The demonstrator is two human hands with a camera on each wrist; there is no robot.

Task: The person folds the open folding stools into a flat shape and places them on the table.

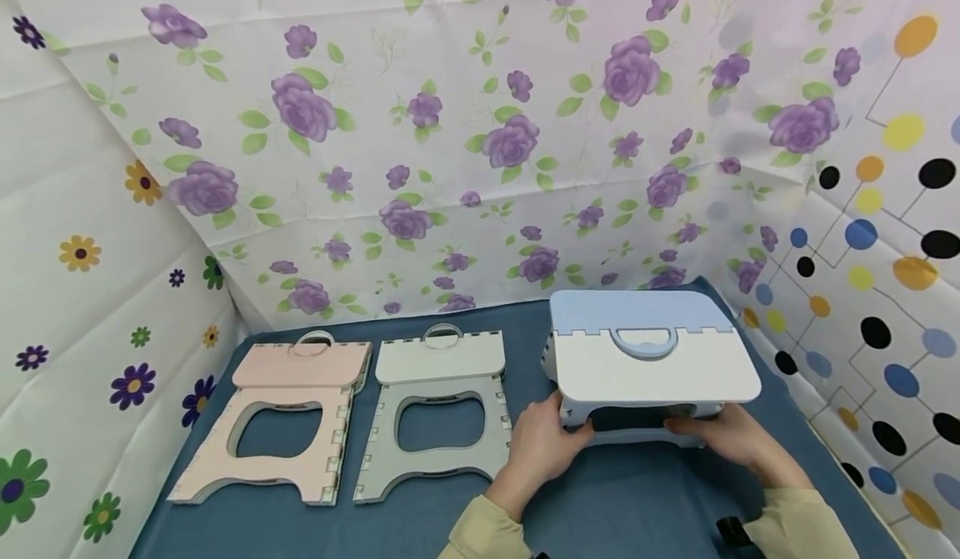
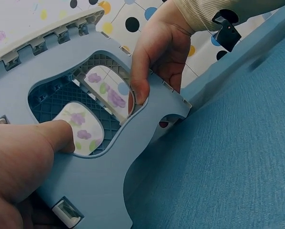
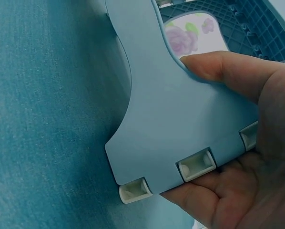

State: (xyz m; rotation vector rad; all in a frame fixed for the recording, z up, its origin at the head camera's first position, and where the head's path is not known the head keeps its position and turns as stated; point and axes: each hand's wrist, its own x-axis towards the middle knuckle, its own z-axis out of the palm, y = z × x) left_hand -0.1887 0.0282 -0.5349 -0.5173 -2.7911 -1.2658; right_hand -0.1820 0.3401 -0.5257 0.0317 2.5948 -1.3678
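A blue and white folding stool (image 1: 652, 367) stands unfolded at the right of the table, its top facing up and a blue handle (image 1: 645, 343) lying in the middle. My left hand (image 1: 543, 441) grips the stool's near side panel at the left edge, and its thumb hooks into the panel's cutout in the left wrist view. At the opposite edge my right hand (image 1: 731, 438) holds the same panel. Its thumb (image 3: 209, 65) lies over the cutout's rim while the fingers wrap behind the hinged edge. The stool's far legs are mostly hidden under the top.
Left of it, a pink folding stool (image 1: 281, 367) and a grey-green and white folding stool (image 1: 442, 367) lie folded flat, side by side. Blue cloth (image 1: 600, 509) covers the table. Flower-patterned sheets (image 1: 450, 159) hang behind and left, with a dotted sheet (image 1: 877, 326) at right.
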